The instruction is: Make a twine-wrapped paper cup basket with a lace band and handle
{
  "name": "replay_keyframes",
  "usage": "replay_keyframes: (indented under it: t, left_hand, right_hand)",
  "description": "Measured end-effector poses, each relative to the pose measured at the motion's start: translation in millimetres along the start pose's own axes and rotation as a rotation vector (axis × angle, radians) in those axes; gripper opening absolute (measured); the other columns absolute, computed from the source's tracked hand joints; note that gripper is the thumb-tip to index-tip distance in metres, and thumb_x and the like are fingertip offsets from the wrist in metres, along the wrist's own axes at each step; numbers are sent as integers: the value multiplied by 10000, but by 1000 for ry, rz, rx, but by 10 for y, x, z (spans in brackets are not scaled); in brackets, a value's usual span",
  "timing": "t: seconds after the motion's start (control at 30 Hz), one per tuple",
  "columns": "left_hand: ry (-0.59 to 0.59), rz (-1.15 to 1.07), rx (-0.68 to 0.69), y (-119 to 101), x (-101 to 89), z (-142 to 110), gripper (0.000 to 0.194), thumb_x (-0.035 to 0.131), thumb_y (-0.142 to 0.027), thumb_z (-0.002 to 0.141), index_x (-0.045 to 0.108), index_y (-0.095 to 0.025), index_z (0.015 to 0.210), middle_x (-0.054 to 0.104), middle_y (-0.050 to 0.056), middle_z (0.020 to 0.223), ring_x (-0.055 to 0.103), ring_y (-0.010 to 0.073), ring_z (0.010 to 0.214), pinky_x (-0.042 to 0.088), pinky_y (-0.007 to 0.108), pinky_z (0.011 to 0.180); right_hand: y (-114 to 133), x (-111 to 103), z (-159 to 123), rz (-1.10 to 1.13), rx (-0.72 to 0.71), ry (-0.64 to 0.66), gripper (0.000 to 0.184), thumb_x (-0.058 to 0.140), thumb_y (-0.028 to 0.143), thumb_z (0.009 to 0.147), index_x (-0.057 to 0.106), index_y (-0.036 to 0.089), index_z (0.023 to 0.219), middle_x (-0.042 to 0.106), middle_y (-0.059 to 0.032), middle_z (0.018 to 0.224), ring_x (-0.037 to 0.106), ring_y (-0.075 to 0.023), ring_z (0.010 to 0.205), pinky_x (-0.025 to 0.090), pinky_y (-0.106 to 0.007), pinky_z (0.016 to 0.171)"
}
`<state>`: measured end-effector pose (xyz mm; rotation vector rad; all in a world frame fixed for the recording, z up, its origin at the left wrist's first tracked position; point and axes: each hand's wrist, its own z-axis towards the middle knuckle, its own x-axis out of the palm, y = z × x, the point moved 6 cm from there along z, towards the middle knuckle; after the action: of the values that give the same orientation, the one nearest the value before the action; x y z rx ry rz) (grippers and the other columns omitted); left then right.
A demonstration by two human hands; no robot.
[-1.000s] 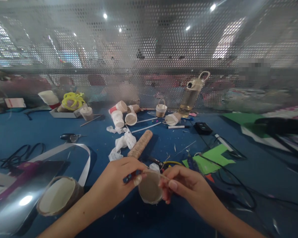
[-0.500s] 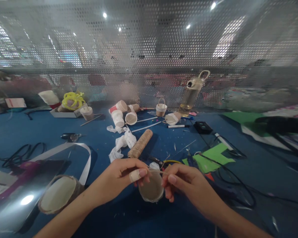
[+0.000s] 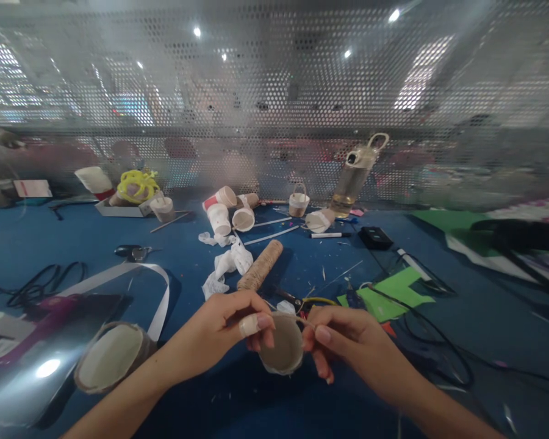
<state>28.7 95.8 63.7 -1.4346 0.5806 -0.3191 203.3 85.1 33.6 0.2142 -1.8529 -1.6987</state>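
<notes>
Between my hands stands a small paper cup (image 3: 281, 352), its open mouth facing me. A thin strand of twine (image 3: 289, 316) runs across its far rim. My left hand (image 3: 233, 326), with a bandage on the thumb, pinches the strand at the cup's left; its lower fingers are at the cup's side, and I cannot tell how firmly they touch it. On the right, my right hand (image 3: 350, 338) pinches the strand's other end between thumb and forefinger, its other fingers curled loosely. Beyond the left hand lies a spool of twine (image 3: 260, 265).
Yellow-handled scissors (image 3: 320, 300) lie just behind the cup, near green paper (image 3: 393, 294) and black cables. A larger twine-rimmed cup (image 3: 112, 356) is at left, beside a white strip (image 3: 161, 305). Farther back are small cups, a marker (image 3: 327, 235) and a bottle (image 3: 354, 177).
My right hand has moved slightly right, away from the cup, and more of the strand shows between the hands. The left hand has barely moved. The view has shifted a little.
</notes>
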Motion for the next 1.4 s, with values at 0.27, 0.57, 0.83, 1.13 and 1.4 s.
replay_keyframes:
  t: [0.27,0.57,0.83,1.13,1.4]
  left_hand:
    - [-57,-9,20,-4,-25,-14,201,584,-290,969,636,-155,830,689,-1,719,600,85,610,504,194,604]
    - [-86,-11,38,17,-36,16,219,586,-314,966,645,-147,838,689,17,749,601,99,621,513,221,617]
    - [-30,-24,66,28,-6,-3,206,577,-319,985,693,-163,917,699,23,818,606,108,704,514,223,679]
    - [-2,-71,65,82,10,32,170,580,-284,978,666,-155,910,691,9,791,612,100,684,522,219,671]
    - [-15,-29,32,134,-26,49,191,589,-295,971,669,-152,873,683,2,767,618,95,669,528,210,662]
  right_hand:
    - [19,-26,8,-63,24,-49,233,742,355,872,695,145,783,669,-2,717,588,-53,475,494,-154,430]
    - [17,-20,21,-110,-9,-74,266,725,397,881,686,142,815,669,-12,757,638,-88,568,542,-205,522]
    - [11,-24,-4,-76,-41,-108,208,717,371,896,716,166,928,690,-8,758,638,-78,546,508,-183,498]
    - [-49,1,-2,-91,-43,-51,268,646,385,952,655,149,824,625,20,674,597,-54,532,444,-147,484]
    - [-106,-49,3,-144,-35,-48,271,619,389,971,625,147,852,603,20,709,583,-51,543,441,-149,484]
